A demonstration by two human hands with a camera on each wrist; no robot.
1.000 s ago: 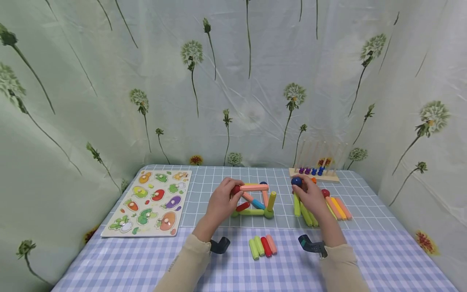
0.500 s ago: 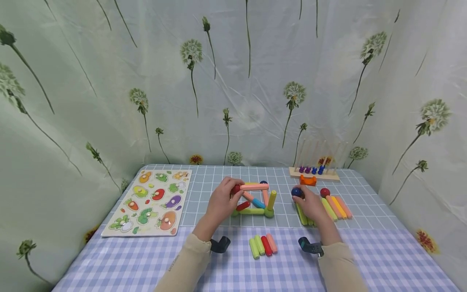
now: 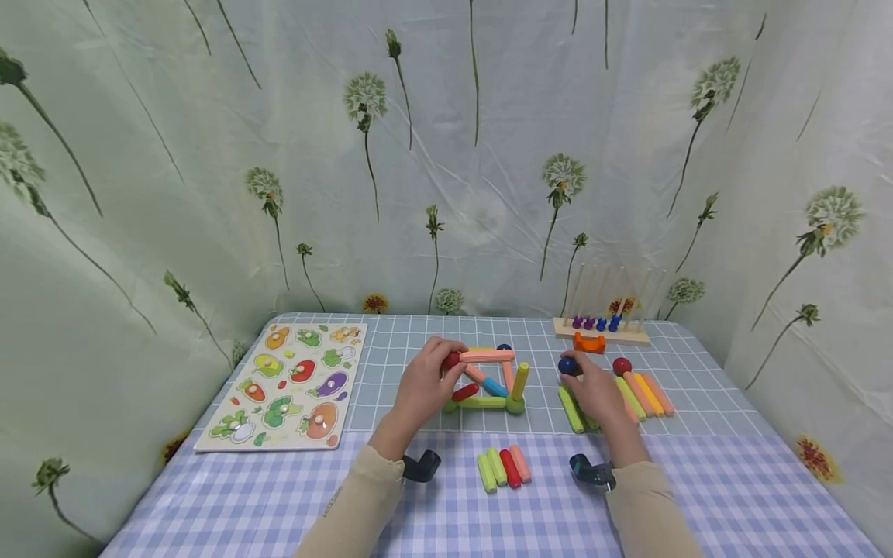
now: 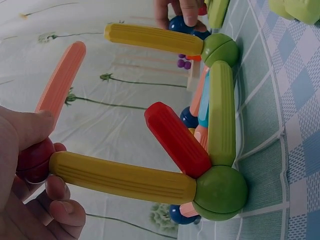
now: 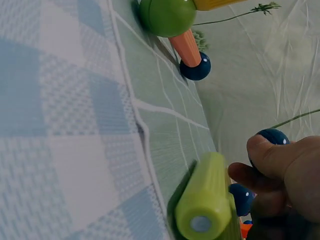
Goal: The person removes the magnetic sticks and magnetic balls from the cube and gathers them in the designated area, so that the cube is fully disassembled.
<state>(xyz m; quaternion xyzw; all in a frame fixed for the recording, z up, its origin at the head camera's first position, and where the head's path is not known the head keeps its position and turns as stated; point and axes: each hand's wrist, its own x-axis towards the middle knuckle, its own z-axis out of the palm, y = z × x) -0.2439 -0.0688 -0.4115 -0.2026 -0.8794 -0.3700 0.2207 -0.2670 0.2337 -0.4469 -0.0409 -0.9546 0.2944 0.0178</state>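
Note:
My left hand (image 3: pixel 425 381) grips a red ball (image 4: pixel 36 162) at a raised corner of a rod-and-ball frame. From that ball run a pink rod (image 3: pixel 487 356) and a yellow rod (image 4: pixel 122 177), which leads down to a green ball (image 4: pixel 220 192). A red rod (image 4: pixel 177 140) and a lime green rod (image 4: pixel 221 115) also meet that green ball. At the frame's near right corner, another yellow rod (image 3: pixel 520 381) stands upright on a second green ball (image 3: pixel 515 405). To the right, my right hand (image 3: pixel 596 390) pinches a blue ball (image 3: pixel 568 366) above lime green rods (image 3: pixel 570 410).
Right of my right hand lie a red ball (image 3: pixel 622 366) and several coloured rods (image 3: pixel 649 395). Behind stand an orange piece (image 3: pixel 589 344) and a pegged wooden rack (image 3: pixel 631 335). Several short rods (image 3: pixel 511 468) lie nearest me; a vegetable puzzle board (image 3: pixel 293 418) lies left.
My right hand has come toward me and lower with the blue ball, uncovering the orange piece. Green rods beneath it have shifted. My left hand stays in place on the red ball.

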